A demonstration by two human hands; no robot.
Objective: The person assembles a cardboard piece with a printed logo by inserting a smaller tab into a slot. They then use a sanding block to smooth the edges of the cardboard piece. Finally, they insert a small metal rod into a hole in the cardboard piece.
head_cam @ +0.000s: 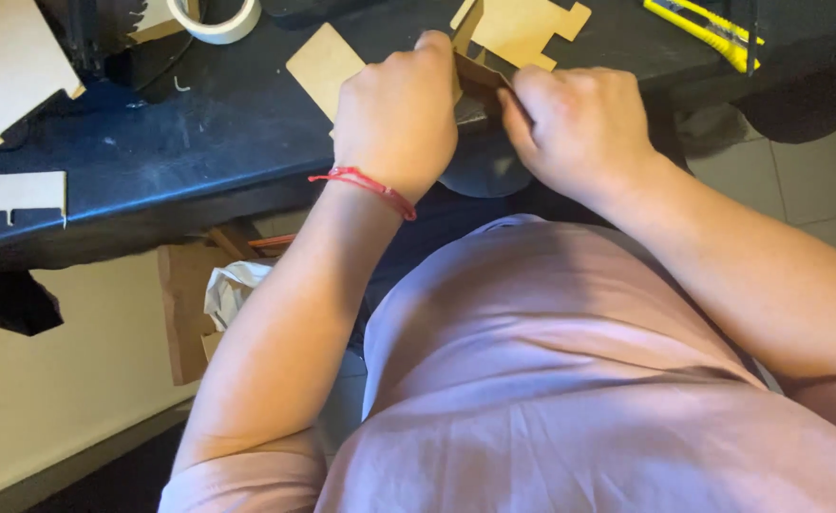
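My left hand (397, 119), with a red string bracelet at the wrist, and my right hand (579, 128) are both closed on a small brown cardboard piece (480, 76) held between them at the near edge of a dark table (199, 152). Most of that piece is hidden by my fingers. A flat tan cut-out panel (323, 66) lies just left of my left hand, and a notched tan panel (522, 28) lies beyond both hands.
A roll of white tape (218, 19) sits at the back left. More tan notched panels (9, 62) lie on the table's left side. A yellow utility knife (708, 28) lies at the back right. Under the table stands a cardboard box with crumpled paper (233, 285).
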